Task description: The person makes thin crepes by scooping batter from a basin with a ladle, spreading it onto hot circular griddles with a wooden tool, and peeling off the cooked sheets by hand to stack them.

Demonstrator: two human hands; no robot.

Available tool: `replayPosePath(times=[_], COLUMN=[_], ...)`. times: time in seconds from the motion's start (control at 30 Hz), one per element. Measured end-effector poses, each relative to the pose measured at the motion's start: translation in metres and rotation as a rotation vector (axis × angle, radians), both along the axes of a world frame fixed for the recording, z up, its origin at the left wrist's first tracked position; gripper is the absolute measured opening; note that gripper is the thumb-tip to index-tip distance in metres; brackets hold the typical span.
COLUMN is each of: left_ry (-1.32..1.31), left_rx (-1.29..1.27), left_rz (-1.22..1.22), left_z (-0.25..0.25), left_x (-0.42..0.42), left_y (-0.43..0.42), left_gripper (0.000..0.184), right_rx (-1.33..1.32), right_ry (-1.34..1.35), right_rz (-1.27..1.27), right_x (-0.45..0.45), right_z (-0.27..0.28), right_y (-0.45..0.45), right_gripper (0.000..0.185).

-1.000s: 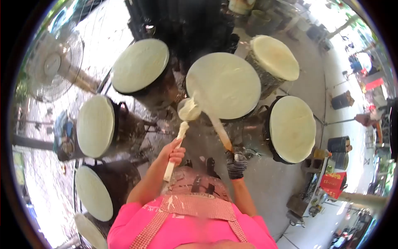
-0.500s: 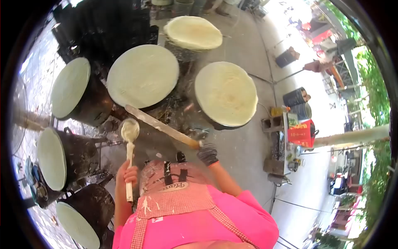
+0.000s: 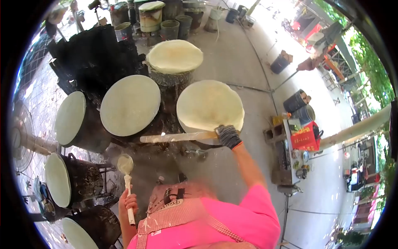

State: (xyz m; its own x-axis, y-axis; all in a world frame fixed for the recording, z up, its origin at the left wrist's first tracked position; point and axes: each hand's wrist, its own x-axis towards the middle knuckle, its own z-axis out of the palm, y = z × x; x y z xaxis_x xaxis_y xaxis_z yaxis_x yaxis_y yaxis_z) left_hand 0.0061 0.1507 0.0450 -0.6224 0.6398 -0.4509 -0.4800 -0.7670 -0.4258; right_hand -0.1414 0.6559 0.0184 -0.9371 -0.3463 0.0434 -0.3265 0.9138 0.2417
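Observation:
My left hand is closed around the handle of a ladle, whose bowl is coated with pale batter. A dark striped glove covers my right hand, which grips one end of a long flat wooden spatula. The spatula lies roughly level, its blade pointing left. Just beyond it is a round griddle with a pale sheet of batter; my gloved hand is at its near right rim, and I cannot tell whether they touch. Left of that, a second round griddle carries another pale sheet.
More batter-covered griddles stand at the back and down the left side. A sooty black structure is behind them. Buckets line the far end. To the right, a low stand holds jars and a red bag.
My right hand has moved forward with the spatula, which has swung from slanting to nearly level. The view has tilted up, showing the far buckets. My left hand keeps its hold on the ladle.

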Motion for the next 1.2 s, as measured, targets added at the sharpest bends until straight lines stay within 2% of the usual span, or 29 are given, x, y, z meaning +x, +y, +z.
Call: replayPosePath(times=[0.07,0.2,0.33,0.4,0.47,0.57,0.67,0.7,0.77,0.87,0.93,0.97,1.03,1.07,1.1,1.17,1.2], left_ry=[-0.002,-0.017,-0.029,-0.019,-0.002,0.006,-0.012,-0.027,-0.023,-0.054,-0.092,-0.077,-0.038,-0.045,-0.051,-0.052,-0.084], left_rx=[0.015,0.023,0.083,0.099,0.064,0.014,-0.001,-0.008,0.011,0.018,-0.067,-0.054,-0.027,-0.013,0.002,-0.001,-0.003], left_rz=[0.04,0.05,0.05,0.054,0.069,0.13,0.207,0.23,0.287,0.379,0.43,0.485,0.589,0.593,0.598,0.609,0.615], left_z=[0.002,-0.003,-0.01,-0.013,-0.016,-0.018,-0.028,-0.023,-0.023,-0.029,-0.05,-0.041,-0.011,-0.001,0.008,0.013,0.019], left_x=[0.002,0.006,0.006,0.008,0.011,0.015,0.019,0.017,0.014,0.007,0.005,-0.003,-0.021,-0.029,-0.037,-0.047,-0.056], left_y=[-0.002,-0.015,-0.044,-0.057,-0.072,-0.086,-0.097,-0.095,-0.092,-0.075,-0.07,-0.058,-0.029,-0.02,-0.01,0.004,0.012], left_gripper=[0.039,0.039,0.038,0.038,0.035,0.031,0.03,0.03,0.03,0.029,0.026,0.029,0.035,0.035,0.036,0.037,0.036], right_rx=[0.07,-0.055,0.024,0.089,0.128,0.093,0.149,0.097,-0.007,-0.199,-0.647,-1.066,-1.433,-1.342,-1.509,-2.296,-2.591], right_ry=[0.042,0.305,0.335,0.277,0.338,0.346,0.204,0.139,0.233,0.339,0.287,0.305,0.166,0.186,0.166,0.126,0.124], right_rz=[-0.032,-0.103,-0.142,-0.259,-0.213,-0.148,-0.254,-0.346,-0.335,-0.4,-0.504,-0.524,-0.533,-0.614,-0.688,-0.706,-0.705], right_x=[-0.023,-0.076,-0.141,-0.169,-0.199,-0.247,-0.295,-0.306,-0.353,-0.453,-0.478,-0.495,-0.536,-0.547,-0.544,-0.529,-0.523], right_z=[0.016,0.088,0.17,0.21,0.238,0.271,0.297,0.309,0.311,0.295,0.279,0.249,0.164,0.109,0.062,-0.035,-0.074], right_y=[0.018,0.042,0.039,0.023,0.015,-0.018,-0.062,-0.079,-0.066,-0.002,0.025,0.048,0.114,0.129,0.123,0.079,0.053], right_gripper=[0.012,0.013,0.015,0.019,0.021,0.023,0.025,0.027,0.028,0.029,0.02,0.014,0.011,0.012,0.014,0.02,0.023])
